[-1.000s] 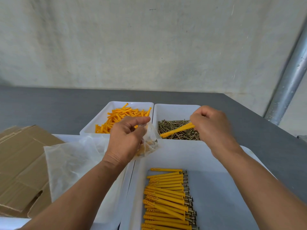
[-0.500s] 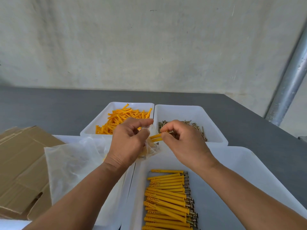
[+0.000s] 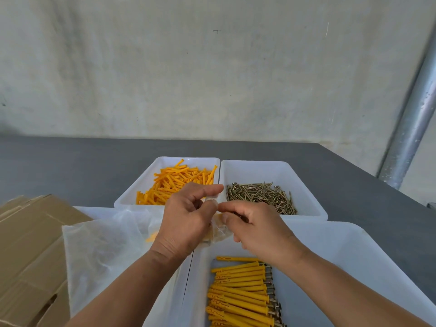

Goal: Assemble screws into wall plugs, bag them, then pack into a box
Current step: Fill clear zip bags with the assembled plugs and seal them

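Observation:
My left hand holds a small clear plastic bag by its mouth, with orange plugs showing inside it. My right hand meets it from the right, thumb and forefinger pinching at the bag's opening. Below the hands, a row of assembled orange plugs with screws lies in a large white tray. Loose orange wall plugs fill the far left tray. Loose screws lie in the far right tray.
A pile of clear plastic bags lies in a white tray at my left. Flattened cardboard boxes sit at the left edge. The grey table ends at a wall, with a metal pole at the right.
My right hand carried an assembled plug from over the screw tray leftward to the bag. The plug has gone into the bag, and the fingers now pinch at its opening.

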A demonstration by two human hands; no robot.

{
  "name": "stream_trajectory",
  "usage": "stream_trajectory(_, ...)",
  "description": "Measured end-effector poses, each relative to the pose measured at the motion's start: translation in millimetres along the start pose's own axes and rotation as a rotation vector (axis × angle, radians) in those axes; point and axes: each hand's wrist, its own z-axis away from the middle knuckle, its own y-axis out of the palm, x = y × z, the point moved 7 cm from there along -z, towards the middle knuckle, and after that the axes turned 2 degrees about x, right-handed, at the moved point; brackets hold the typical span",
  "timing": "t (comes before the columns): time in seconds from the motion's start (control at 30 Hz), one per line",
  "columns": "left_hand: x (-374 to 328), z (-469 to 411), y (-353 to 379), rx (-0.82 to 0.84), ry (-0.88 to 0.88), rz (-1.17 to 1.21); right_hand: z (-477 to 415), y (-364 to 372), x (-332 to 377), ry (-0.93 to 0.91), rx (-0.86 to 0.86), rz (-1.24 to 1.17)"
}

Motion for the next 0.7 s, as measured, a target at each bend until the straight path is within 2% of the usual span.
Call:
stream_trajectory(0.17,-1.7,-0.1,-2.5,-0.031,-0.009,0.039,0.4,-2.1,-2.2,0.049,0.009,-0.083)
stream_trajectory(0.47,-0.9,-0.7,-3.9,-0.042,-0.016,0.048,1.7,-4.4,2.8,-0.015,-0.019,-0.008)
stream_trajectory(0.57,0.6,-1.8,-7.0,-0.075,-0.032,0.078,1.4,-15.4,6.8,-0.057,-0.129,0.049)
stream_trajectory(0.63,1.4,-2.4,-8.9,-0.096,-0.041,0.096,0.9,-24.6,3.4,-0.018,-0.186,0.125)
stream_trajectory(0.7,2.2,-3.1,-11.0,-0.115,-0.049,0.094,-0.2,-25.6,-3.7,0.091,-0.092,0.263)
